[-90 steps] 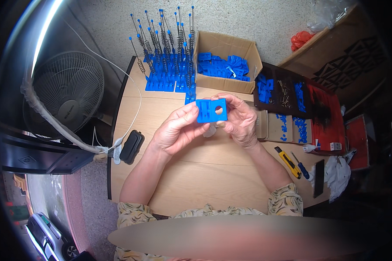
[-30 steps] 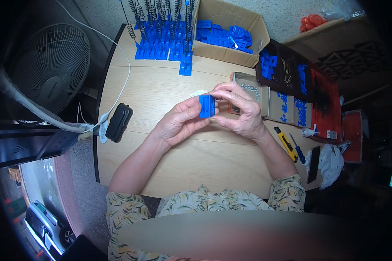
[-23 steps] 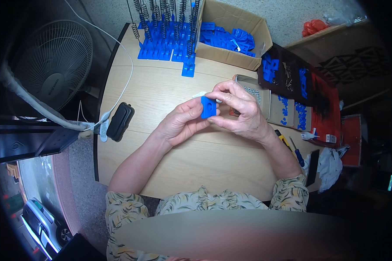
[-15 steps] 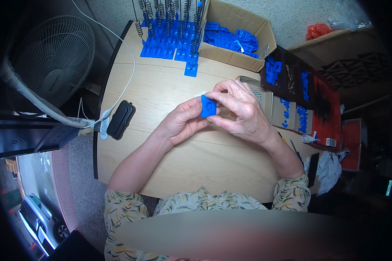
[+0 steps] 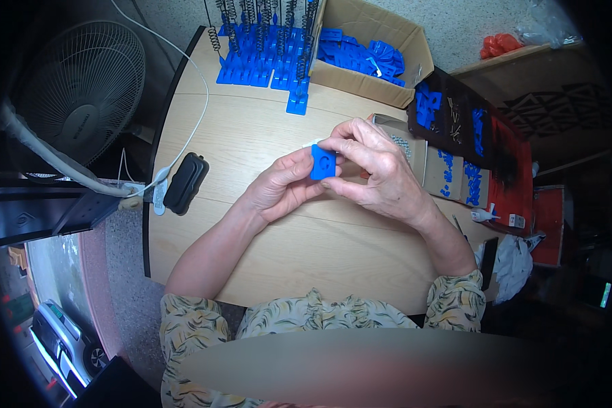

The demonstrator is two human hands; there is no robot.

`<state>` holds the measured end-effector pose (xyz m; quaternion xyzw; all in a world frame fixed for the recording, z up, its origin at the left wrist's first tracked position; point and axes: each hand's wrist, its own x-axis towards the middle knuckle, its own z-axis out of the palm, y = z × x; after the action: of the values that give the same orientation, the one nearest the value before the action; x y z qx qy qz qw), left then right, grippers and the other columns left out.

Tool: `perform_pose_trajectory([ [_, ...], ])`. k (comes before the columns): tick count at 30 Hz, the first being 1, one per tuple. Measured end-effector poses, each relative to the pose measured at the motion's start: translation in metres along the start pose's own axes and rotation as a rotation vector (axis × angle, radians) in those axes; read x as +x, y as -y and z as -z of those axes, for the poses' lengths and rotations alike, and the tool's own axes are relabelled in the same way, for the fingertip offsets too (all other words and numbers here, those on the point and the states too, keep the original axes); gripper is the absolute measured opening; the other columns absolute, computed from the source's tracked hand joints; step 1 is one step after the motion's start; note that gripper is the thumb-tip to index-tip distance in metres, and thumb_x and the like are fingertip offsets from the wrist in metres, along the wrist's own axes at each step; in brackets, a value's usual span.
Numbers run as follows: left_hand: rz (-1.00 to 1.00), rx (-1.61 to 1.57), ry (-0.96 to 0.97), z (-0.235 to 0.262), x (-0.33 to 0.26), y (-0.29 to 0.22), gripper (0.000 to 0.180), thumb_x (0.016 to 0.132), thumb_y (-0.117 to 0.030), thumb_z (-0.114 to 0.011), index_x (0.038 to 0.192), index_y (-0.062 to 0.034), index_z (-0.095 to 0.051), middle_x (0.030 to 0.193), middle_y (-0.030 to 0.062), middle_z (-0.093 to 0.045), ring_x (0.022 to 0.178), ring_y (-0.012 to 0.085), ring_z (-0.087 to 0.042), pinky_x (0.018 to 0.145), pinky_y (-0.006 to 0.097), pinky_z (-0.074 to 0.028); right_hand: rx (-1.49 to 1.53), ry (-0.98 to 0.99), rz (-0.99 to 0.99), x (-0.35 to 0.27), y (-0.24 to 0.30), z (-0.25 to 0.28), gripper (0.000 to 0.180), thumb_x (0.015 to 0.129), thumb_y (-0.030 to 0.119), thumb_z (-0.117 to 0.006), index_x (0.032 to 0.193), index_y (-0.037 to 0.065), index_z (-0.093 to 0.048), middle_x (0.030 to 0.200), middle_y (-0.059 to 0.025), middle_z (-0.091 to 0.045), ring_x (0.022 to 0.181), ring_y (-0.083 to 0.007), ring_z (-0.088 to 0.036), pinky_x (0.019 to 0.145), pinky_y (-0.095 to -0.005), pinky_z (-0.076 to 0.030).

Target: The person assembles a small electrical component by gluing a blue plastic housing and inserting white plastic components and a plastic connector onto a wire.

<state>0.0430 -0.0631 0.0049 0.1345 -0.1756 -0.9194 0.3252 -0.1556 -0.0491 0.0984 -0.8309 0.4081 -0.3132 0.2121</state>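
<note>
While both hands met over the middle of the wooden table [image 5: 265,251], a small blue plastic block [image 5: 322,162] sat pinched between them. It looked light, stiff and smooth, probably best taken by its flat side faces rather than its thin edges. The left hand [image 5: 279,187], closed on it from seven o'clock, propped it with thumb and fingertips; the right hand [image 5: 377,170], at three o'clock, curled tightly over its top and near face. Toward twelve o'clock stood a row of blue bases with springs [image 5: 265,47], and a cardboard box [image 5: 387,81] of blue parts lay at one o'clock.
</note>
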Motion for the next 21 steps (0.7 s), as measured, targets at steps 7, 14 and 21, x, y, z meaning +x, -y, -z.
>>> perform_pose_trajectory([
  [7,-0.006,-0.007,0.038,0.0008,-0.0027,-0.0004,0.054,0.093,-0.023,-0.068,0.136,0.0017,-0.046,0.122,0.0149,-0.061,0.116,0.0223,-0.061,0.104,0.038,-0.049,0.069,0.006,0.019,-0.0011,0.0018,0.0009,0.043,0.068,0.004,-0.079,0.110,-0.002,-0.067,0.103,-0.0110,-0.060,0.089,-0.0195,-0.062,0.077,-0.0311,-0.053],
  [14,-0.026,0.017,0.008,-0.0017,-0.0032,0.0002,0.055,0.092,-0.024,-0.068,0.136,0.0018,-0.046,0.120,0.0136,-0.061,0.111,0.0209,-0.062,0.101,0.039,-0.050,0.121,-0.019,0.020,-0.0054,-0.0046,-0.0053,0.047,0.068,0.004,-0.080,0.113,-0.001,-0.067,0.104,-0.0107,-0.060,0.091,-0.0189,-0.062,0.075,-0.0301,-0.054],
  [21,-0.024,0.010,0.017,-0.0029,-0.0013,0.0005,0.055,0.093,-0.024,-0.067,0.136,0.0022,-0.045,0.120,0.0138,-0.061,0.110,0.0214,-0.062,0.100,0.039,-0.051,0.079,-0.079,0.008,-0.0098,-0.0066,-0.0061,0.046,0.068,0.005,-0.081,0.112,0.001,-0.067,0.105,-0.0094,-0.061,0.093,-0.0194,-0.063,0.067,-0.0284,-0.054],
])
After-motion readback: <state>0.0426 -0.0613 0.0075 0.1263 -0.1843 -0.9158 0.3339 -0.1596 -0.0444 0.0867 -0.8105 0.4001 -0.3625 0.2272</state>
